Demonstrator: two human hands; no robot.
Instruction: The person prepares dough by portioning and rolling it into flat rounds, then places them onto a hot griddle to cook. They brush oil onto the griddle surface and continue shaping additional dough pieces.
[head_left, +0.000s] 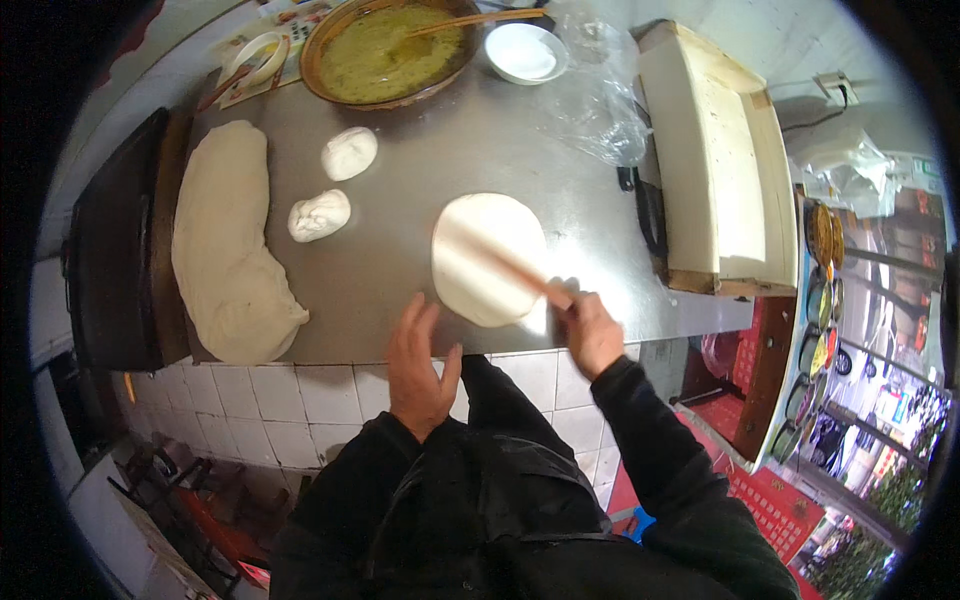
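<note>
A round sheet of flattened dough (480, 217) lies on the steel tabletop (405, 255) in front of me. My right hand (594, 330) grips one end of a wooden rolling pin (517, 271). The pin slants up and left across the dough and is blurred by motion; its far end is hard to make out. Just below the sheet's lower left edge is my left hand (421, 367), fingers apart and holding nothing. Two small dough lumps (349, 154) sit farther left. Beyond them, a large long mass of dough (225, 232) lies along the table's left side.
At the back stand a wide bowl of yellow-green mixture (390, 56) with a wooden stick in it, and a white bowl (526, 52). Clear plastic bags (611, 112), a black-handled tool (649, 214) and a long open box (675, 150) occupy the right. A black case (116, 247) borders the left.
</note>
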